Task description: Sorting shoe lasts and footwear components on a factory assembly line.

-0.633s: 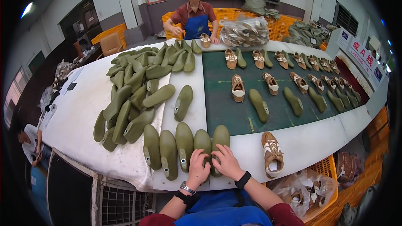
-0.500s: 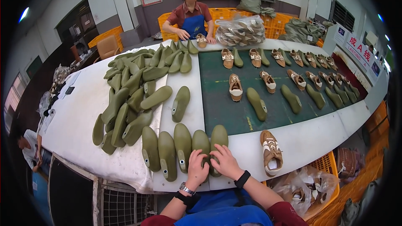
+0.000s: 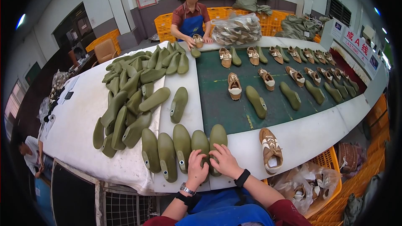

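I see my left hand (image 3: 197,168) lying flat, fingers spread a little, on a green shoe last (image 3: 200,144) at the near edge of the white table (image 3: 79,121). My right hand (image 3: 225,161) rests open on the neighbour last (image 3: 218,137). A brown-white shoe (image 3: 271,150) lies just right of them.

Under your left hand (image 3: 197,168) and right hand (image 3: 224,162) lie smooth, matt olive-green plastic shoe lasts (image 3: 201,146). At centre frame runs the dull dark-green rubbery belt (image 3: 234,109); lower right sits a brown-and-white leather-look shoe (image 3: 271,150); left, a wrinkled white cloth cover (image 3: 79,117).
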`<action>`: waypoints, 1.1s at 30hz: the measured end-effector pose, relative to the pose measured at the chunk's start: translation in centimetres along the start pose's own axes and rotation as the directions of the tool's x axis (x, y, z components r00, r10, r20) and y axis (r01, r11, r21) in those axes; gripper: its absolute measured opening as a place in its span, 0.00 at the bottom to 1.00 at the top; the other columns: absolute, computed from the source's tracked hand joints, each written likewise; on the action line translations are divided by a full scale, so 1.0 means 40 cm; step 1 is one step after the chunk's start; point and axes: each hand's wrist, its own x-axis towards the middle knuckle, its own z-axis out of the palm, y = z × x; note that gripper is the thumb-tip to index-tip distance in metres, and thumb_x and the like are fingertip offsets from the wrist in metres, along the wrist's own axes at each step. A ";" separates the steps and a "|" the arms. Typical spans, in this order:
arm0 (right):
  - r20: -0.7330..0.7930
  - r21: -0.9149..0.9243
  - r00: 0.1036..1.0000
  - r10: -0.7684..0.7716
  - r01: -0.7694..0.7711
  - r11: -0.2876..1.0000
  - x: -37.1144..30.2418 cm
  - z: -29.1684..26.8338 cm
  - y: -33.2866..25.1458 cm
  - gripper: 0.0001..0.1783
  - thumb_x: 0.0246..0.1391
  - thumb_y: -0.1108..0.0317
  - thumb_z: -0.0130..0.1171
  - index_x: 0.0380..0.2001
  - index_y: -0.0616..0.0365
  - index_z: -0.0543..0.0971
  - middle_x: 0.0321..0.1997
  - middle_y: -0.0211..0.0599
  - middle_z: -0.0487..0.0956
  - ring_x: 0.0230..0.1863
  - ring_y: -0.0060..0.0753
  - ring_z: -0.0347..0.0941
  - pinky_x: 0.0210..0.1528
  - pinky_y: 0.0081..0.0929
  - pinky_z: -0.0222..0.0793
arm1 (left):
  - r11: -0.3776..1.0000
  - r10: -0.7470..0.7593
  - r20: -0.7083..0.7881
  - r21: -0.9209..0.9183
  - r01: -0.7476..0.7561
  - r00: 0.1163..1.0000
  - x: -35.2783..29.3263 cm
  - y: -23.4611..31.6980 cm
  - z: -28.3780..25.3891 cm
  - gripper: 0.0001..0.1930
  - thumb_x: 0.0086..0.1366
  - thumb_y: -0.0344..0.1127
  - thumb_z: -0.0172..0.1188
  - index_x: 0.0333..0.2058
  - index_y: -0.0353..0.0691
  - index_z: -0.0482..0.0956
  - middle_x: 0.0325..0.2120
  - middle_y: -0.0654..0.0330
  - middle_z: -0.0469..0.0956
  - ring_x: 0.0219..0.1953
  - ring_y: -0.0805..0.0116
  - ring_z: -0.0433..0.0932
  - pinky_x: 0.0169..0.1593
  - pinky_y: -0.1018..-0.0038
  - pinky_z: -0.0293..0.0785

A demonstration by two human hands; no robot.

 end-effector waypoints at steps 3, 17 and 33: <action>0.034 0.018 0.999 0.027 -0.028 0.999 0.001 -0.005 -0.003 0.16 0.51 0.61 0.56 0.43 0.53 0.74 0.58 0.50 0.66 0.60 0.61 0.58 0.61 0.45 0.58 | 1.000 -0.002 -0.004 -0.004 0.002 1.000 0.000 -0.002 0.002 0.14 0.51 0.27 0.56 0.39 0.35 0.74 0.50 0.47 0.68 0.58 0.45 0.62 0.61 0.59 0.58; 0.004 -0.100 0.999 0.039 -0.038 0.994 -0.007 -0.024 -0.033 0.23 0.51 0.55 0.56 0.50 0.51 0.72 0.54 0.52 0.69 0.48 0.57 0.70 0.46 0.44 0.71 | 1.000 0.006 -0.014 -0.008 -0.006 1.000 0.007 -0.007 0.004 0.14 0.51 0.26 0.55 0.39 0.34 0.74 0.50 0.46 0.68 0.57 0.45 0.63 0.61 0.59 0.58; 0.180 -0.381 0.936 0.301 -0.216 0.899 0.332 0.067 0.257 0.32 0.54 0.61 0.49 0.62 0.53 0.58 0.25 0.47 0.79 0.27 0.49 0.77 0.31 0.45 0.72 | 1.000 0.007 -0.011 -0.010 -0.007 1.000 0.004 -0.005 0.004 0.14 0.51 0.26 0.54 0.39 0.35 0.74 0.49 0.46 0.68 0.57 0.42 0.62 0.60 0.57 0.58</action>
